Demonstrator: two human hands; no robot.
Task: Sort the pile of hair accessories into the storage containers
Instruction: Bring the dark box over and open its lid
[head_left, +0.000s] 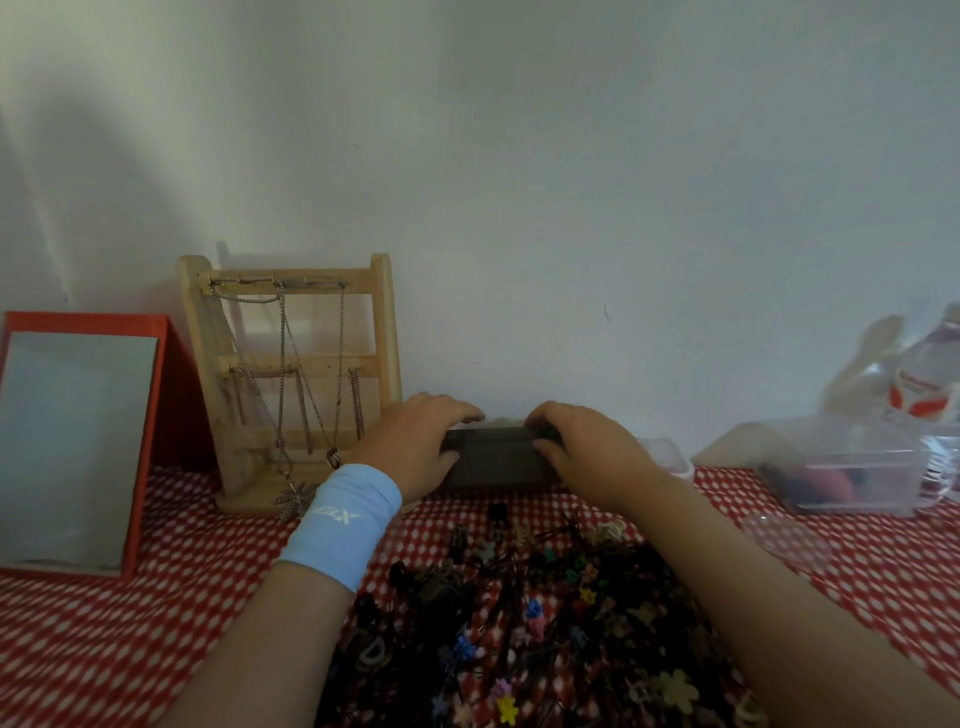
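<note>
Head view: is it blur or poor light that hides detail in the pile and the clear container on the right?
Both, in the head view: dim light turns the pile of hair accessories into a dark tangle; the clear container and bottle at the right edge look smeared; the left hand and right hand gripping the dark box read sharper.

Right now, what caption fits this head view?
The left hand and right hand grip a dark box behind the pile of hair accessories.
</note>
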